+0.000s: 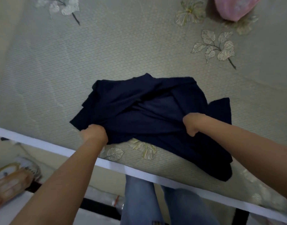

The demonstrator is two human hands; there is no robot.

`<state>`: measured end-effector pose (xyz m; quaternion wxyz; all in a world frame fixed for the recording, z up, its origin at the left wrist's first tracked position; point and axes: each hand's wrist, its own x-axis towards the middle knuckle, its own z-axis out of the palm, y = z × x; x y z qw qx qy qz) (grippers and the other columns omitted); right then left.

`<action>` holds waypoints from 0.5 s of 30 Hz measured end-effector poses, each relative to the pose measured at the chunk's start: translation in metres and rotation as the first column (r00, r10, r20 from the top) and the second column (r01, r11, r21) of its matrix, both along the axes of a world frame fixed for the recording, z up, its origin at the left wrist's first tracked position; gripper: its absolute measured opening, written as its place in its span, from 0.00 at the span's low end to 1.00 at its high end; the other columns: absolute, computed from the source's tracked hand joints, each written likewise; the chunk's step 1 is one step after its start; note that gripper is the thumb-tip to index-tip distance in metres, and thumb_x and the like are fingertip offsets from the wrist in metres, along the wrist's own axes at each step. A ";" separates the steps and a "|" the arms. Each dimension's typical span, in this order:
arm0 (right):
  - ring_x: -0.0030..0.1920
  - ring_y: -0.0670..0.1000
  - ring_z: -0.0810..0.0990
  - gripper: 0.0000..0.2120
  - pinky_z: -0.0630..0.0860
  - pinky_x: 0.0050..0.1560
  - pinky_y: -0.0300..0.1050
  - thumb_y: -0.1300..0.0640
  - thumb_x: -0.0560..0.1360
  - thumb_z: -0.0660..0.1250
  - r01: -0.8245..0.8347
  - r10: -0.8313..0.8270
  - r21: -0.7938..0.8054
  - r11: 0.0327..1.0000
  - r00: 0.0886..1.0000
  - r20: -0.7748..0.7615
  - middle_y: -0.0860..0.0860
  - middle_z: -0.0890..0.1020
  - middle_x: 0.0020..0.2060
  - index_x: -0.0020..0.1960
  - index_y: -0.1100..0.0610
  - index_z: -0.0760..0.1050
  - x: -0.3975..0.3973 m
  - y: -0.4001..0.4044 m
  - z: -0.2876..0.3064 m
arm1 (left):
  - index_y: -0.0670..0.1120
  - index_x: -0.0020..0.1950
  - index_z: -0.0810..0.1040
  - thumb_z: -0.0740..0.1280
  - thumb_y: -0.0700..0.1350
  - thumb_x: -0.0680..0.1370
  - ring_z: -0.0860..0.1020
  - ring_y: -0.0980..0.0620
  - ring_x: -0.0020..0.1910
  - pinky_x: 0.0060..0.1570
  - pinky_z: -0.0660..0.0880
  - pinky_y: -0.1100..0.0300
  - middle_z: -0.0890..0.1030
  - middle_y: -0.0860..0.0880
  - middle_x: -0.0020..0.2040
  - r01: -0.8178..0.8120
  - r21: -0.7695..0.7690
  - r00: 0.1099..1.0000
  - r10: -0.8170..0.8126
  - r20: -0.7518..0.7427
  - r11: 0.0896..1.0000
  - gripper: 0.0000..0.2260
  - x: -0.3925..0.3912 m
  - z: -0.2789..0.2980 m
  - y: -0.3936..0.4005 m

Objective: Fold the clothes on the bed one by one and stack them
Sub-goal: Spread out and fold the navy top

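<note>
A dark blue top (147,111) lies bunched on the bed (74,70), close to the near edge, with 1 part hanging a little over that edge on the right. The person stands at the near edge and has both hands on it. The left hand (94,133) is curled tight round a fistful of cloth at the top's near left side. The right hand (192,125) is curled round the cloth at the near right side. The cloth between the 2 hands is pulled up a bit and full of folds and creases. It looks as if this top is just being spread out or picked up, so its folding has hardly begun. No neat stack shows anywhere on the bed. A pink thing (233,7) sits at the far right corner of the bed, and it may be 1 more piece to fold, but that is hard to tell. So most of the job seems to be left.
</note>
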<state>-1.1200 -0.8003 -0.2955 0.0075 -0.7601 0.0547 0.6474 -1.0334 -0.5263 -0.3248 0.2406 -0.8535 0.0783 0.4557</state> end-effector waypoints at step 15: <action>0.66 0.60 0.64 0.22 0.65 0.61 0.55 0.54 0.80 0.56 0.207 -0.240 0.142 0.968 0.587 0.773 0.60 0.64 0.68 0.72 0.58 0.61 0.045 0.003 -0.034 | 0.35 0.50 0.77 0.69 0.39 0.72 0.76 0.34 0.39 0.36 0.72 0.46 0.75 0.32 0.42 0.309 -0.719 0.900 0.055 0.433 0.623 0.10 0.032 -0.011 -0.037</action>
